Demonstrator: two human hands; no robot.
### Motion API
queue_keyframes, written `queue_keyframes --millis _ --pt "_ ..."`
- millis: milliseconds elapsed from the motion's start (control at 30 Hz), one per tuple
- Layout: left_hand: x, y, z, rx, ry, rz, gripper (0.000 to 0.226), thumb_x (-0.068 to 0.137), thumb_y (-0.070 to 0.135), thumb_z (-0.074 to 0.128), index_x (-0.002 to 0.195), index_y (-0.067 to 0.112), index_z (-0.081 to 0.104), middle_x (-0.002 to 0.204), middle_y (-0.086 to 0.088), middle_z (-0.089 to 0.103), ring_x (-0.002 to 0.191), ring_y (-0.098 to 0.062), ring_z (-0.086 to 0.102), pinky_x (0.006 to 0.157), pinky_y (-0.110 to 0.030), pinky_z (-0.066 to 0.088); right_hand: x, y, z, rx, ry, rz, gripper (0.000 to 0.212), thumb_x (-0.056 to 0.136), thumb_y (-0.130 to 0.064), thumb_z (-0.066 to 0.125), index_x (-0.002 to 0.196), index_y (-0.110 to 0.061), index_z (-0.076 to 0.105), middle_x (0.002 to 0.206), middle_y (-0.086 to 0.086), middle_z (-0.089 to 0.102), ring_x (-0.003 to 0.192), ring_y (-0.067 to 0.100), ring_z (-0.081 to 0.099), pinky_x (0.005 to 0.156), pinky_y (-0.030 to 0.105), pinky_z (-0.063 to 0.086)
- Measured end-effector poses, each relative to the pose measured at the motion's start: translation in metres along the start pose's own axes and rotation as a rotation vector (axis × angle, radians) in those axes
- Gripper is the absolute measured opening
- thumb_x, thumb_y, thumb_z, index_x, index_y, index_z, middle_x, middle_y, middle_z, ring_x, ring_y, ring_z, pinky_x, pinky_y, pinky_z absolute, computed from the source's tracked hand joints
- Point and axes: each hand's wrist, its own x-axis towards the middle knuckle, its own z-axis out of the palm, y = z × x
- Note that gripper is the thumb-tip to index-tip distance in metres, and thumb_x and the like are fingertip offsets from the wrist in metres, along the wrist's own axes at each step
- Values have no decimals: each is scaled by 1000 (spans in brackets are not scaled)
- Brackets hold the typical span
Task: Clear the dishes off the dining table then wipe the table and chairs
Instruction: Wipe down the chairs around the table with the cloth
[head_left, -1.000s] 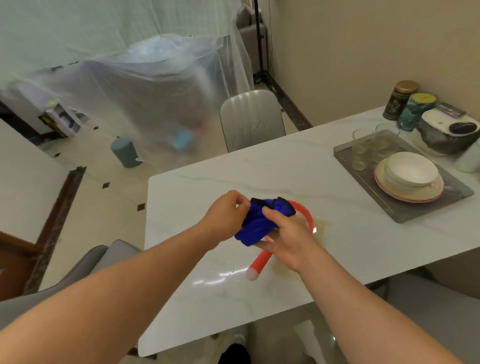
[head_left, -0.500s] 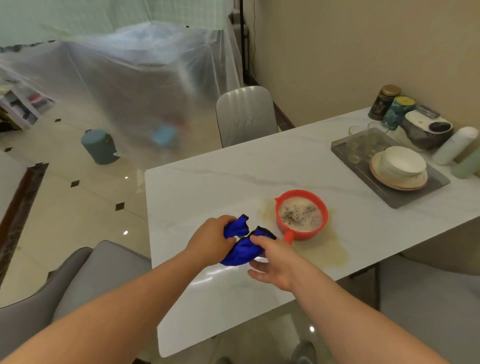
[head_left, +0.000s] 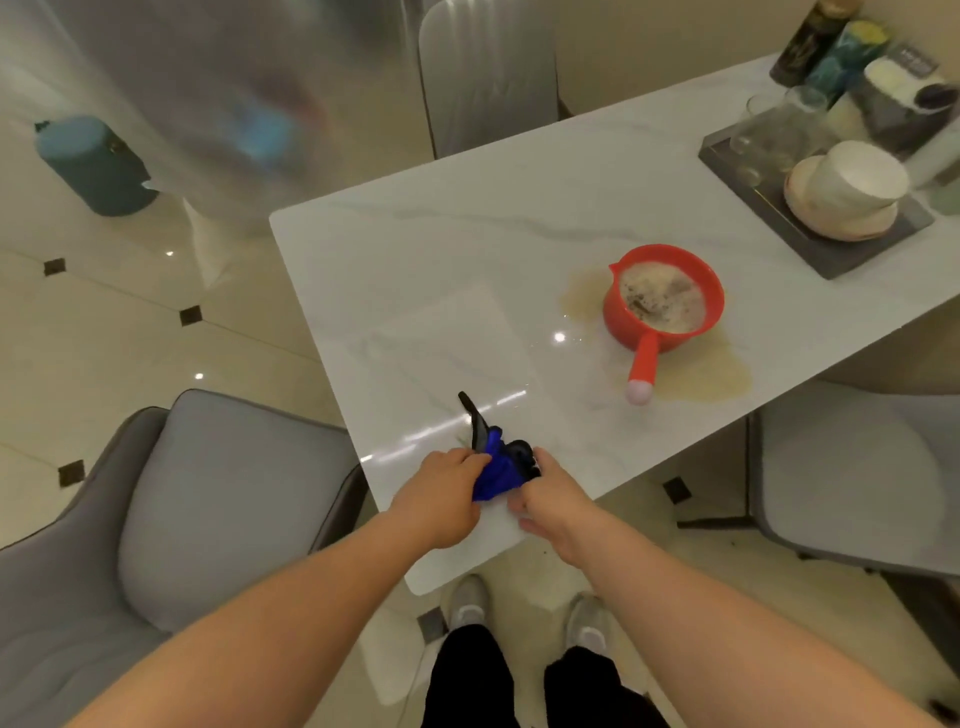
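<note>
A bunched blue cloth with black trim (head_left: 497, 464) is held between my left hand (head_left: 441, 493) and my right hand (head_left: 550, 493), just above the near corner of the white marble table (head_left: 441, 270). Both hands grip it, one on each side. A red ladle-shaped basin (head_left: 662, 304) with murky foamy water stands on the table to the right, its handle pointing toward me. A brownish puddle (head_left: 711, 382) spreads around it. On the far right a grey tray (head_left: 852, 254) carries a stacked white bowl and plates (head_left: 847, 192) and several glasses (head_left: 769, 130).
Grey padded chairs stand at the near left (head_left: 208, 499), the near right (head_left: 852, 467) and the far side (head_left: 488, 73). Tins and jars (head_left: 831, 47) crowd the table's far right corner. A teal bin (head_left: 93, 166) and plastic sheeting (head_left: 234, 93) are on the tiled floor beyond.
My hands have drawn the blue cloth back toward the table's near edge, away from the red basin. My view has tilted down, so my legs and shoes show.
</note>
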Motion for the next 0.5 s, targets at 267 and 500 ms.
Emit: queue_keyframes --millis 267,500 --pt "3 49 -26 -74 67 -41 43 93 19 57 136 22 54 120 -2 60 106 -23 58 85 -31 50 -17 20 -49 56 263 40 36 90 -9 63 123 -12 50 97 12 61 81 20 61 78 39 56" --pt "23 184 -18 105 -199 174 67 88 30 62 151 24 41 126 2 66 119 -19 58 94 -34 51 -74 54 -145 191 253 18 27 90 -13 55 115 -20 61 108 7 69 103 21 70 86 40 56"
